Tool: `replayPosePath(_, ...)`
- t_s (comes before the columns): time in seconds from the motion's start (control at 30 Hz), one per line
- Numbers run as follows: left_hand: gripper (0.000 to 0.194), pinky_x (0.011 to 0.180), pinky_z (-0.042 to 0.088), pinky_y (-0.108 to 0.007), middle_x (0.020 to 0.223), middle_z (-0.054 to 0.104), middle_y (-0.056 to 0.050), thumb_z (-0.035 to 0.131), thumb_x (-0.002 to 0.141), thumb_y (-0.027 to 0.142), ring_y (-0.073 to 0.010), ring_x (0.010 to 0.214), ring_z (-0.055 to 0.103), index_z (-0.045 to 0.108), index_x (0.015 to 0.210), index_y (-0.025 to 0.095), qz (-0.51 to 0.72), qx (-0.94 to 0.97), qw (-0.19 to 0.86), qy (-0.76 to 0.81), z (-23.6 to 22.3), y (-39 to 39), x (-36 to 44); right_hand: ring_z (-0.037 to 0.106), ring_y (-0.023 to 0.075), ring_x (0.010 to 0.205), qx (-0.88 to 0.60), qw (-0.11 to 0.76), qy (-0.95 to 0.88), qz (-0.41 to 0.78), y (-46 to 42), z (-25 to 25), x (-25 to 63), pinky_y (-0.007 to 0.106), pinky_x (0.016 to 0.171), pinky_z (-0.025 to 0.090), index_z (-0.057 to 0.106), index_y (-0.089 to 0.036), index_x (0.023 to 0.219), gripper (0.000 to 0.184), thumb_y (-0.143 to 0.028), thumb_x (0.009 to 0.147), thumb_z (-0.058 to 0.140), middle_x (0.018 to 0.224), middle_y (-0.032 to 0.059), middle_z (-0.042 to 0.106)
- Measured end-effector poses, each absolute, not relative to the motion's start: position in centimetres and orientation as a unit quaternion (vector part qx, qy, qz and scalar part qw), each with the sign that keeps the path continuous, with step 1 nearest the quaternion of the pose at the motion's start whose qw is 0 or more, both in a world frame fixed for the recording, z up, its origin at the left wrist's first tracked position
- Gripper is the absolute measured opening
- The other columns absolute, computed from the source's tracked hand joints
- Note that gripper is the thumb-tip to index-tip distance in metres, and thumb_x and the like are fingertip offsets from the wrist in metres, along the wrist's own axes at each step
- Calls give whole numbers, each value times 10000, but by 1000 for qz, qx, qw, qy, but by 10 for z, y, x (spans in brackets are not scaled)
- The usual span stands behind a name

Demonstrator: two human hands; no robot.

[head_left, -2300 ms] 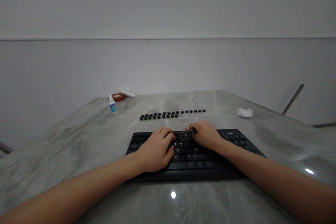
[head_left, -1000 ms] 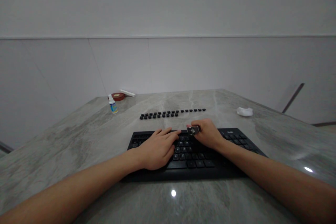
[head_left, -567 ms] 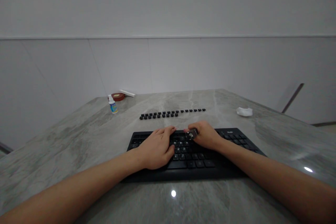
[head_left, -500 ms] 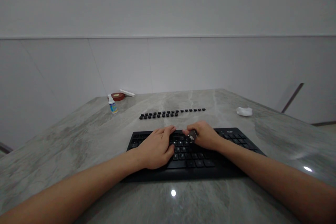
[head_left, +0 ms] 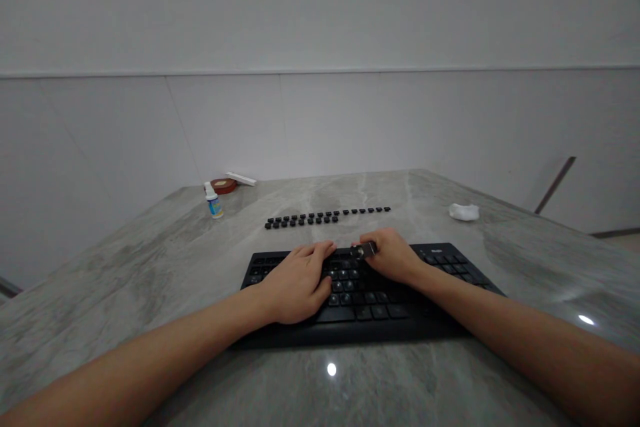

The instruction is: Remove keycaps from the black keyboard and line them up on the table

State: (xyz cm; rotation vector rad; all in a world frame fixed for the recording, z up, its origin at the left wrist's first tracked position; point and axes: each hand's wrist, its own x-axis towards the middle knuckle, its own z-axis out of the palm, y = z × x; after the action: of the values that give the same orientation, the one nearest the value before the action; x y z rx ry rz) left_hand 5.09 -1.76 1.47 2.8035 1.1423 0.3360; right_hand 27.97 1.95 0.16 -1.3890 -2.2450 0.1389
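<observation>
Head view shows the keyboard (head_left: 375, 329) at 6 o'clock, where I judge key work underway: left hand (head_left: 297, 285) resting, thumb apart; right hand (head_left: 393, 255) gripping the tool (head_left: 369, 249) at the 12 o'clock edge; next move calls for steady bracing.

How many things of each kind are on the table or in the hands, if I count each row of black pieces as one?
Black keyboard: 1
Rows of small black pieces: 2
Bottle: 1
Reddish-brown box: 1
White strip: 1
White bundle: 1
Dark tool in the right hand: 1
Total: 8
</observation>
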Motion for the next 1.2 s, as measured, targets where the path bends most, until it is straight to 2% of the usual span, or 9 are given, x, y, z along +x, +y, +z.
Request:
replayPosePath(0.17, 513, 1128, 288, -440, 1458, 402, -123, 363, 934, 278, -268, 1347, 364, 310, 1421, 125, 95, 927, 47, 359, 15, -18, 50, 318, 69, 460, -362, 269, -890, 65, 14, 5, 287, 221, 506, 243, 356, -176, 507, 417, -316, 887, 456, 482, -48, 327)
replayPosePath(0.3, 522, 1127, 285, -459, 1476, 384, -96, 355, 944, 276, -276, 1361, 339, 276, 1446, 158, 92, 930, 50, 351, 14, -15, 49, 367, 67, 487, -265, 251, -930, 47, 10, 7, 289, 214, 522, 265, 403, -168, 543, 389, -289, 909, 459, 523, -40, 394)
replayPosePath(0.4, 519, 1125, 288, -460, 1465, 401, -92, 352, 947, 277, -278, 1359, 341, 273, 1447, 161, 97, 931, 52, 349, 13, -14, 48, 380, 71, 501, -244, 224, -943, 25, 9, 7, 289, 218, 525, 265, 436, -163, 555, 367, -270, 904, 473, 540, -31, 435)
replayPosePath(0.77, 507, 1123, 291, -480, 1464, 407, -88, 357, 944, 273, -280, 1367, 333, 290, 1436, 169, 96, 932, 57, 346, 12, -16, 48, 407, 88, 514, -308, 190, -932, -26, 8, 5, 285, 245, 531, 249, 503, -159, 569, 358, -291, 900, 472, 556, 2, 520)
replayPosePath(1.0, 459, 1116, 309, -485, 1408, 477, -90, 404, 922, 246, -277, 1335, 385, 375, 1375, 170, 118, 927, 73, 348, 14, -16, 49, 410, 99, 497, -430, 150, -890, 30, 2, 15, 279, 241, 529, 254, 554, -160, 535, 349, -307, 849, 517, 504, 15, 522)
replayPosePath(1.2, 365, 1108, 308, -516, 1463, 418, -52, 404, 916, 210, -287, 1350, 363, 486, 1272, 205, 122, 935, 72, 325, 12, -15, 48, 403, 99, 485, -529, 144, -830, 104, 2, 20, 272, 235, 499, 242, 591, -165, 534, 248, -275, 757, 580, 496, 0, 508)
